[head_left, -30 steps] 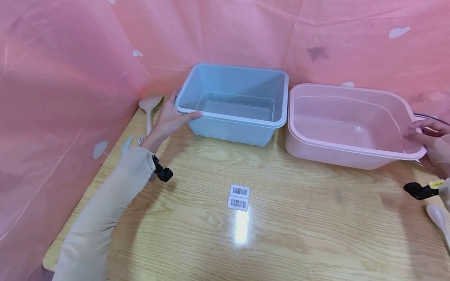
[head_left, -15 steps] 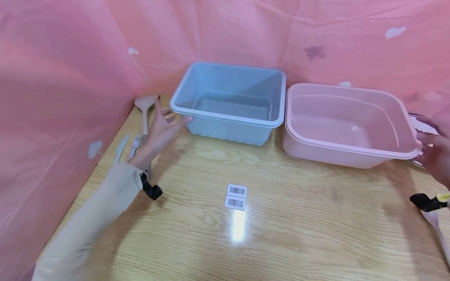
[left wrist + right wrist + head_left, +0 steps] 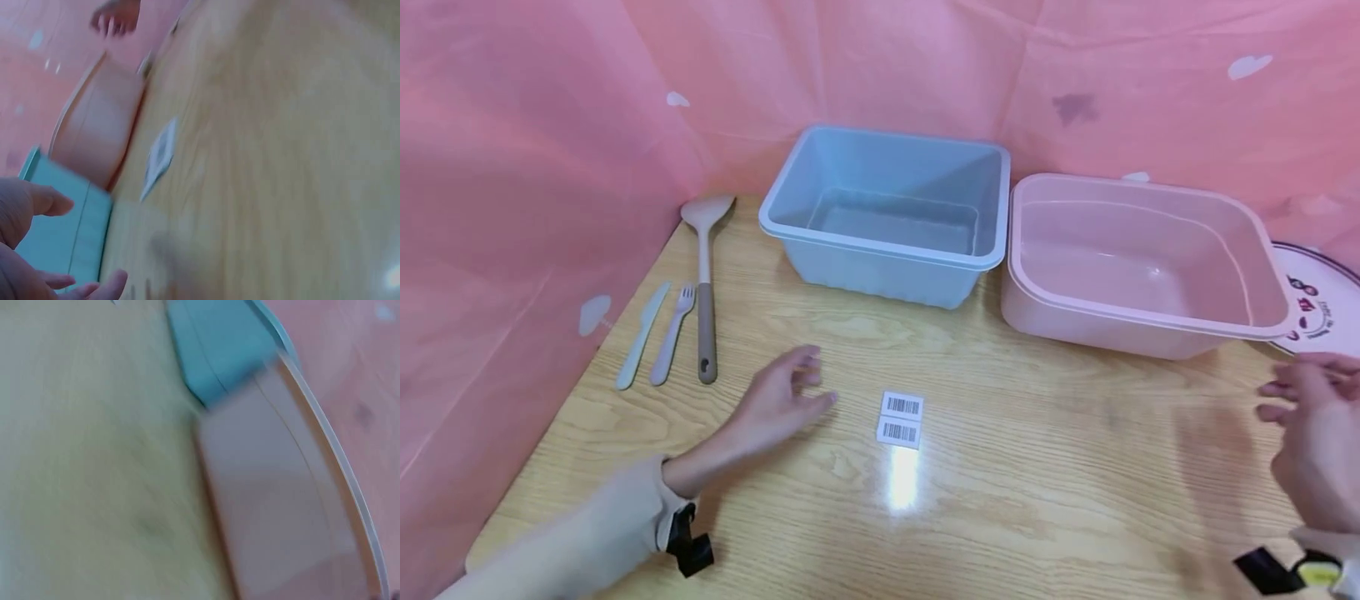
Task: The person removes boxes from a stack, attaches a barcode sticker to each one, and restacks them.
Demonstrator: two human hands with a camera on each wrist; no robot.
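Observation:
A blue plastic basin (image 3: 880,271) stands at the back middle of the table. Beside it on the right is a pink basin (image 3: 1120,333); both look bare inside. My left hand (image 3: 778,404) hovers in front of the blue basin, fingers loosely bent and holding nothing. In the left wrist view its thumb and fingers are spread apart before the blue basin's side. My right hand (image 3: 1318,433) hangs in the air at the right edge, below a white printed plate (image 3: 1333,308), with relaxed fingers and nothing in them. The right wrist view shows the pink basin's side, blurred.
At the left lie a pale green knife (image 3: 643,337), a lilac fork (image 3: 673,337) and a large spoon-like utensil with a brown handle (image 3: 706,333). A white card with two barcodes (image 3: 900,419) lies mid-table. Pink heart-print cloth (image 3: 925,67) hangs behind.
Both hands have let go of the basins. The left came down and toward me over the table; the right drew back from the pink basin's rim, uncovering the plate. The basins stand nearly unmoved.

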